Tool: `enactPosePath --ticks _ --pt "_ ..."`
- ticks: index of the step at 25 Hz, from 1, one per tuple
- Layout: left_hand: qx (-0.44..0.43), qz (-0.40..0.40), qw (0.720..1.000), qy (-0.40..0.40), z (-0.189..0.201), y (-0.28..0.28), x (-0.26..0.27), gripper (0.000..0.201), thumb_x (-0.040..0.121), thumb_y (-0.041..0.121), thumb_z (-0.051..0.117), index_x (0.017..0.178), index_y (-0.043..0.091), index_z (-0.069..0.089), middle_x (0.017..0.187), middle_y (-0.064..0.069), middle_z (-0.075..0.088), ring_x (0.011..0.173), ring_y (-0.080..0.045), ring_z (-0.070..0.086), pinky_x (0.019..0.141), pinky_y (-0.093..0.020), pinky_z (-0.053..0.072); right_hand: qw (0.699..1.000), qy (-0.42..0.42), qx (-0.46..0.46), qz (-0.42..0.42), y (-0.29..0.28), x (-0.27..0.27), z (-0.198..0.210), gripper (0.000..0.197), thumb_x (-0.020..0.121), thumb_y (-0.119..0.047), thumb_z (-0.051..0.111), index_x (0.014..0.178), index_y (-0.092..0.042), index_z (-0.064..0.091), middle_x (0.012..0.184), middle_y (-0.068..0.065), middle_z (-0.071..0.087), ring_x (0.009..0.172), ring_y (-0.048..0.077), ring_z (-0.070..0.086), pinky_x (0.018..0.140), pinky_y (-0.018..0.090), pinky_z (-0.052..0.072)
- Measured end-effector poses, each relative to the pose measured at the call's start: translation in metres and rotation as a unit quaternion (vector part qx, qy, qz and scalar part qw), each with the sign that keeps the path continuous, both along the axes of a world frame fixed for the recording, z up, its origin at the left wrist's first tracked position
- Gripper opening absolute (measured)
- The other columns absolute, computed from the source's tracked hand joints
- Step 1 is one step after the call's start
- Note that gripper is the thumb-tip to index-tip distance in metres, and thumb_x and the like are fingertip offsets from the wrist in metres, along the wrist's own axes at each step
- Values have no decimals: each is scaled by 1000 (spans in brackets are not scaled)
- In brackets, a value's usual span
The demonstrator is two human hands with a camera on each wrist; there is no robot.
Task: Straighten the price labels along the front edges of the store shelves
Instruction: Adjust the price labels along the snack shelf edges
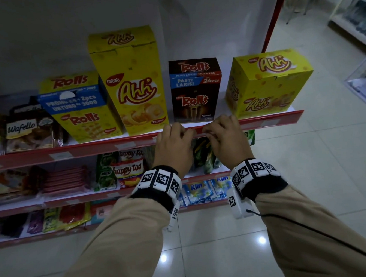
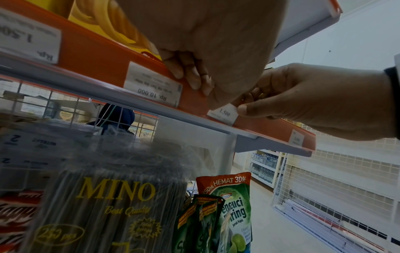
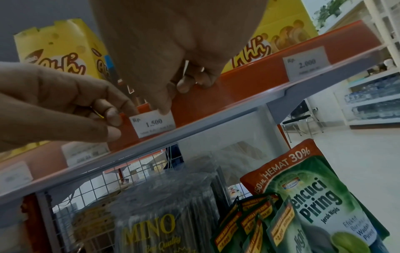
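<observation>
both hands on the top shelf's red label rail, side by side, nearly touching. left hand has fingers curled over the rail's top edge, thumb against the strip just left of the "1.500" price label; it grips the rail, not the label. right hand is curled too, thumb tip pressed on the label's top right corner, other fingers hooked over the rail. label sits in the rail, slightly tilted.

neighbours in the rail: "10.000" label to the left, "2.000" label to the right, both clear of the hands.

behind the fingers, close to the edge: dark rolls box directly behind, tall ahh box to its left, low ahh box to its right. little room behind the rail.

below the rail: mino pack and green pencuci piring pouch on the next shelf, under the wrists.

rail ends just right of the low ahh box; beyond is open tiled floor.
</observation>
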State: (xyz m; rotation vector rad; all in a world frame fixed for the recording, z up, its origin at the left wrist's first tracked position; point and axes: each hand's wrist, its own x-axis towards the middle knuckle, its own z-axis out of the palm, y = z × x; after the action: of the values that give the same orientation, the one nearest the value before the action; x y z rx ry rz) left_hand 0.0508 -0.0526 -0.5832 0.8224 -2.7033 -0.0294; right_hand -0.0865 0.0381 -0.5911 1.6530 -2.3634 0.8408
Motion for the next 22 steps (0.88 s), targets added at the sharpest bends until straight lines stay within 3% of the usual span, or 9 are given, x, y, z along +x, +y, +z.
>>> enactPosePath --ticks 3,10,14,18,22 --pt "6 12 1000 -10 2 1 -2 22 78 11 61 100 9 63 100 -13 55 92 -34 48 72 -39 38 1000 -14 -2 4 1 -1 1 14 87 -8 61 98 -7 69 97 16 56 94 36 49 71 42 47" --pt "10 29 999 -10 3 5 -2 30 81 11 58 111 11 57 108 -11 54 97 -32 46 78 -39 37 999 -14 3 33 3 -7 4 16 86 -9 61 100 -10 68 97 14 57 94 35 48 74 43 47" --pt "34 -19 999 23 6 3 7 34 81 4 56 115 7 57 108 -13 56 96 -32 47 79 -37 35 1000 19 3 18 5 -2 4 19 83 -10 61 102 -10 66 101 14 56 94 34 48 74 41 45" --pt "75 -70 993 58 14 -4 24 37 78 -5 55 115 0 59 110 -17 59 100 -36 51 85 -43 44 998 56 1 -4 -4 16 5 18 77 -10 65 95 -6 66 101 17 59 92 37 51 74 42 43" --pt "55 -20 997 46 14 -19 57 44 74 -2 58 117 3 60 115 -16 58 103 -37 52 85 -44 45 999 10 -25 -28 -17 38 5 17 76 -9 65 92 -6 67 98 16 59 93 37 51 75 43 42"
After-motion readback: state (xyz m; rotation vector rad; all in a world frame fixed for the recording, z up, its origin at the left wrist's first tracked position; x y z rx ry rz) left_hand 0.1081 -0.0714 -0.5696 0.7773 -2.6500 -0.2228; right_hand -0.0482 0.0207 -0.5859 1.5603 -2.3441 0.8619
